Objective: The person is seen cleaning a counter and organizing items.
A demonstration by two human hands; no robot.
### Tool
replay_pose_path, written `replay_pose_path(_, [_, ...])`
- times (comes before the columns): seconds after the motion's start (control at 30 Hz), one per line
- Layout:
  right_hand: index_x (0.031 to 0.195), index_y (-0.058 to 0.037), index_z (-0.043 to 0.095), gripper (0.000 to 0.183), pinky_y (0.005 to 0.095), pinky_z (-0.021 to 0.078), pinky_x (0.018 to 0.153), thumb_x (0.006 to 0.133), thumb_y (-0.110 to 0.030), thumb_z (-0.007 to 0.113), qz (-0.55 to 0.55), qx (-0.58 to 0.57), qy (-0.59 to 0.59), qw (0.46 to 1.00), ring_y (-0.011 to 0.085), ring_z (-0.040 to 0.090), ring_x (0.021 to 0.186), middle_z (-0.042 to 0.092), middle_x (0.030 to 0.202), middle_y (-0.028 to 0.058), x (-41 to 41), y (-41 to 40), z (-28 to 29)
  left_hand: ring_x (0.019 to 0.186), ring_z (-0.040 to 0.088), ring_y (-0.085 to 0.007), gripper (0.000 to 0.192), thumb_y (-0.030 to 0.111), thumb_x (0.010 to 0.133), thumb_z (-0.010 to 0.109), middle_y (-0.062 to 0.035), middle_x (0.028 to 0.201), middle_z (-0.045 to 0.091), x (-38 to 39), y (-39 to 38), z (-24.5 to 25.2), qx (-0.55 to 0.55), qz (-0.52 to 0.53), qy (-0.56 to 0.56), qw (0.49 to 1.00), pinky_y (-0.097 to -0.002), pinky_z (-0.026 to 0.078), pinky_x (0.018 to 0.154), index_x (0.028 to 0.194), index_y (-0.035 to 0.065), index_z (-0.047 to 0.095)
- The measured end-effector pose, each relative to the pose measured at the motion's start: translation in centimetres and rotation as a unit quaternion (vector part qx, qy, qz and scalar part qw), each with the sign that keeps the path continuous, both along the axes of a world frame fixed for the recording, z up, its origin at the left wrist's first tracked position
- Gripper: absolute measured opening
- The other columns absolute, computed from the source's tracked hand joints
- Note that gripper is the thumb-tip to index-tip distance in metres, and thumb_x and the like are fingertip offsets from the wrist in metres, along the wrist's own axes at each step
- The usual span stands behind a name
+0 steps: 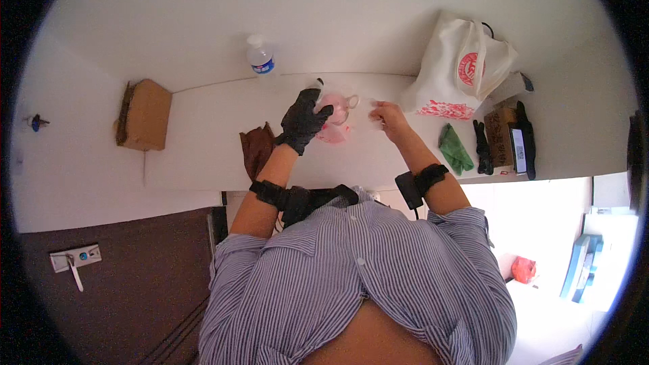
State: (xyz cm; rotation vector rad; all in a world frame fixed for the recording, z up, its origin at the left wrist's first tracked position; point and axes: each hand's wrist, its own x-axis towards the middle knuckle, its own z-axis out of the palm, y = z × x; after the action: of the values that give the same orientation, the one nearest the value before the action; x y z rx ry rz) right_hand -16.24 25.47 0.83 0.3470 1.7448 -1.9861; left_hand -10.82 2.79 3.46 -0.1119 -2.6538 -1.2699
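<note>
My left hand point(305, 117), in a black glove, holds a translucent pink cup-like vessel point(336, 107) with a ring-shaped handle on its right side. Clear film or plastic seems to surround its upper part, though blur hides the detail. Just below it on the white table lies a small pink-and-white piece point(333, 134), perhaps a wrapper. To the right, apart from the vessel, my bare right hand point(390, 119) has its fingers drawn together. Something pale and translucent shows at those fingertips, too blurred to name. A brown cloth point(256, 149) lies beside my left wrist.
A clear plastic bottle point(261, 56) stands at the back. On the left is a cardboard box point(147, 115). At right are a white tote bag point(446, 71), a green cloth point(455, 149), a black glove-like item point(483, 148) and a brown carton point(499, 137).
</note>
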Motion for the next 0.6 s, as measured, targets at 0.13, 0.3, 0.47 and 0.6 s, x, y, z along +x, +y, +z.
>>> replay_pose_path(0.13, [0.096, -0.0017, 0.054, 0.03, 0.0226, 0.0364, 0.051, 0.066, -0.008, 0.054, 0.01, 0.026, -0.015, 0.999, 0.0117, 0.049, 0.058, 0.053, 0.068, 0.0034, 0.0, 0.9, 0.6, 0.109, 0.043, -0.033, 0.075, 0.041, 0.069, 0.063, -0.0213, 0.12, 0.042, 0.0, -0.3, 0.1, -0.008, -0.024, -0.041, 0.999, -0.0339, 0.036, 0.09, 0.125, 0.0008, 0.033])
replay_pose_path(0.3, [0.095, 0.0, 0.054, 0.029, 0.0275, 0.0434, 0.058, 0.067, -0.007, 0.053, 0.014, 0.173, 0.112, 0.979, 0.0187, 0.053, 0.059, 0.056, 0.076, 0.0072, -1.2, 1.8, -0.5, 0.105, 0.047, -0.0292, 0.08, 0.042, 0.067, 0.064, -0.0186, 0.121, 0.042, 0.7, 0.4, 1.2, -0.053, -0.033, 0.03, 0.998, -0.0349, 0.04, 0.084, 0.126, 0.0015, 0.03])
replay_pose_path(0.47, [0.096, -0.0039, 0.056, 0.029, 0.0342, 0.0454, 0.061, 0.068, -0.014, 0.06, 0.049, 0.354, 0.424, 0.832, 0.0247, 0.057, 0.069, 0.058, 0.075, 0.0128, 0.8, 0.1, 4.3, 0.114, 0.039, -0.0311, 0.087, 0.044, 0.067, 0.063, -0.0198, 0.127, 0.035, 0.8, 0.3, 1.0, -0.037, -0.04, -0.015, 0.998, -0.0348, 0.038, 0.089, 0.132, 0.007, 0.019])
replay_pose_path(0.6, [0.082, -0.0057, 0.06, 0.025, 0.0384, 0.0443, 0.063, 0.069, -0.027, 0.06, 0.186, 0.465, 0.631, 0.592, 0.0261, 0.056, 0.07, 0.057, 0.074, 0.0116, 4.3, -1.1, 7.0, 0.112, 0.042, -0.0303, 0.087, 0.045, 0.067, 0.063, -0.0194, 0.127, 0.036, 0.5, 0.5, 0.6, -0.082, -0.016, -0.032, 0.996, -0.0345, 0.039, 0.087, 0.132, 0.007, 0.018])
